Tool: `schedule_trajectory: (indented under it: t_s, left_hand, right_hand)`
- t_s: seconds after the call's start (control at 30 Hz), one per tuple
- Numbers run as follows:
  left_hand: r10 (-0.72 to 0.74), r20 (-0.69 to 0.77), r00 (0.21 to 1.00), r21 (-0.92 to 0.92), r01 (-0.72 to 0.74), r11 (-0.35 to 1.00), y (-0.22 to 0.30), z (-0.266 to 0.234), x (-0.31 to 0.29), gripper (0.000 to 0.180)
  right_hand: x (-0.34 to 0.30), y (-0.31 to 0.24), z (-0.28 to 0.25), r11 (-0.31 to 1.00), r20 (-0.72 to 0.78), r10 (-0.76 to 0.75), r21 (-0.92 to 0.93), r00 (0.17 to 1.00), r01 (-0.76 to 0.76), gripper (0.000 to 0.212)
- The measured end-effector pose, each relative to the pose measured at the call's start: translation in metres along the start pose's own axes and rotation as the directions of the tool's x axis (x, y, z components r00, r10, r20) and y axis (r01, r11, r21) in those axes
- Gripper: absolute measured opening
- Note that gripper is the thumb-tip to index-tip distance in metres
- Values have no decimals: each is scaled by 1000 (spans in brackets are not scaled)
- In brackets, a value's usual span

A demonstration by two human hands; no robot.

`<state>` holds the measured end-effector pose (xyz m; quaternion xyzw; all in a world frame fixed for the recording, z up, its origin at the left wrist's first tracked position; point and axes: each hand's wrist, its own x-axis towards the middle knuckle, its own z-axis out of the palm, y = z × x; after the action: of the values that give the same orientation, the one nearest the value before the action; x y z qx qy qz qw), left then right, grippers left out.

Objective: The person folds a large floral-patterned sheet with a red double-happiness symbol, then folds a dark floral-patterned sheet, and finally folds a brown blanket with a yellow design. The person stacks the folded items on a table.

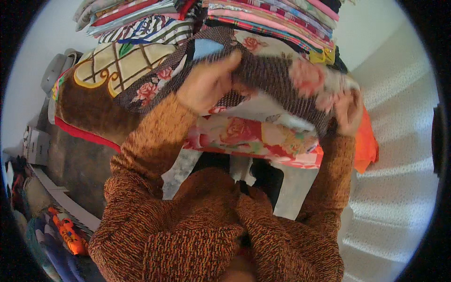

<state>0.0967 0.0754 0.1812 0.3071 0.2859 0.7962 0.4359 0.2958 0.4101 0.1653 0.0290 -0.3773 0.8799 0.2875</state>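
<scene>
A dark brown dotted cloth (270,73) with pink roses and pale patches is stretched between my two hands, above the table. My left hand (209,84) is closed on its left part, the thumb pointing up, and looks smeared by motion. At the right end, my right hand (348,110) pinches the cloth's edge with bent fingers, also slightly blurred. More of the rose-patterned fabric spreads to the left of my left hand. Under the lifted part lies a red and white floral cover (235,134), hanging over the table's near edge.
Two stacks of folded fabrics (277,21) (141,28) stand at the back. A brown plush blanket (89,103) with a cream lattice pattern lies at left. An orange bag (367,141) hangs beside my right forearm. A pale curtain (394,188) fills the right side.
</scene>
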Motion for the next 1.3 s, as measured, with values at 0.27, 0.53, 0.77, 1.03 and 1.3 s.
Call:
schedule_trajectory:
  t_s: [0.27,0.53,0.77,1.03,1.3]
  left_hand:
    - [-29,-525,851,230,174,957,-23,-116,144,36]
    - [-1,-435,900,477,232,848,-4,-104,108,37]
    - [230,-439,868,624,111,773,64,-152,15,32]
    - [705,-451,547,622,760,-192,104,-321,-144,56]
    - [534,-697,478,391,878,-275,87,-351,-160,68]
  right_hand:
    - [126,82,-29,830,-416,-94,-534,904,-159,34]
    - [104,81,25,-114,365,-407,-930,838,349,43]
    - [94,148,-3,-699,294,238,-610,926,373,63]
    - [175,97,-48,-807,358,219,-456,907,375,44]
    - [243,50,-40,-330,325,-115,-904,939,273,51]
